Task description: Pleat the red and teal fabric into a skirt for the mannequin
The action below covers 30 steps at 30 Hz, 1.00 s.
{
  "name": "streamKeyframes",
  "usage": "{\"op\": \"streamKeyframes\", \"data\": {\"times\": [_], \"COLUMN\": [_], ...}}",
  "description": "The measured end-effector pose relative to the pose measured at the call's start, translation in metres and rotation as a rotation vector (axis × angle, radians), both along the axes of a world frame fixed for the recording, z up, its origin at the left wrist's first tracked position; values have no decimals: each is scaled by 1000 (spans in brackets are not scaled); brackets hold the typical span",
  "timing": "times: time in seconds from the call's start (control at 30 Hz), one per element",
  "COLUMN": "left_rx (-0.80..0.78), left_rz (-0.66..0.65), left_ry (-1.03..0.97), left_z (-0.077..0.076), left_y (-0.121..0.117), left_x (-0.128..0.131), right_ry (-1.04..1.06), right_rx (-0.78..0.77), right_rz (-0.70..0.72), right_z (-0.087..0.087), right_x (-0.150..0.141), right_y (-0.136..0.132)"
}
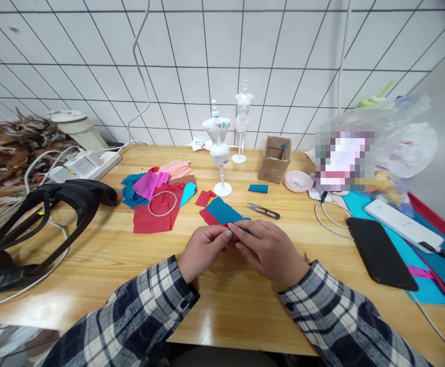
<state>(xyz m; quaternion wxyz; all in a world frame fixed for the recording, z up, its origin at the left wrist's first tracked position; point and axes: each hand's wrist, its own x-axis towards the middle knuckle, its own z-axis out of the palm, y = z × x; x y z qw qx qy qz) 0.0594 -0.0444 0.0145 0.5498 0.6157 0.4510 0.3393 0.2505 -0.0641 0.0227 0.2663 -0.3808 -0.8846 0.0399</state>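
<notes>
My left hand (203, 251) and my right hand (270, 251) meet at the middle of the wooden table (103, 255). Both pinch the near edge of a small piece of cloth (224, 213), blue on top with red under it. The fingers are closed on it, thumbs touching. Small thread snips (263, 210) lie just beyond my right hand. A white mini mannequin (218, 148) stands behind the cloth, with a second mannequin (242, 120) farther back.
A pile of red, pink and blue cloth scraps with a wire ring (157, 196) lies at left. A black headset (42, 224) and a power strip (86, 165) sit far left. A cardboard box (276, 158), pink bowl (297, 181), black phone (381, 252) and cables sit right.
</notes>
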Motion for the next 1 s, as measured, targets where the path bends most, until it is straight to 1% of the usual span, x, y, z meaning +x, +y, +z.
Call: {"op": "streamKeyframes", "data": {"times": [0.07, 0.13, 0.2, 0.27, 0.43, 0.53, 0.67, 0.73, 0.83, 1.0], "left_rx": [28, 58, 82, 108, 175, 226, 348, 382, 382, 308], "left_rz": [0, -7, -18, -25, -10, -10, -41, -63, -86, -89], "left_ry": [28, 58, 87, 119, 209, 272, 405, 460, 485, 418], "left_z": [0, 0, 0, 1, 3, 2, -1, -2, -3, -6], "left_y": [0, -1, -1, -2, -6, -8, -9, -10, -10, -8], "left_x": [-1, -1, -1, -1, 2, 2, 1, 0, 1, 2], "right_ry": [123, 289, 388, 387, 286, 272, 283, 288, 296, 338], "right_rx": [-74, -143, -177, -189, -167, -173, -290, -360, -424, -452], "right_rz": [5, -37, -95, -114, -134, -145, -161, -184, -245, -288], "right_z": [1, 0, 0, -2, -3, -3, -3, -3, -2, -3], "right_x": [-1, -1, -1, 0, 0, -1, -3, -4, -6, -9], "right_y": [-1, -1, 0, 1, 0, -2, -1, 0, 1, 3]}}
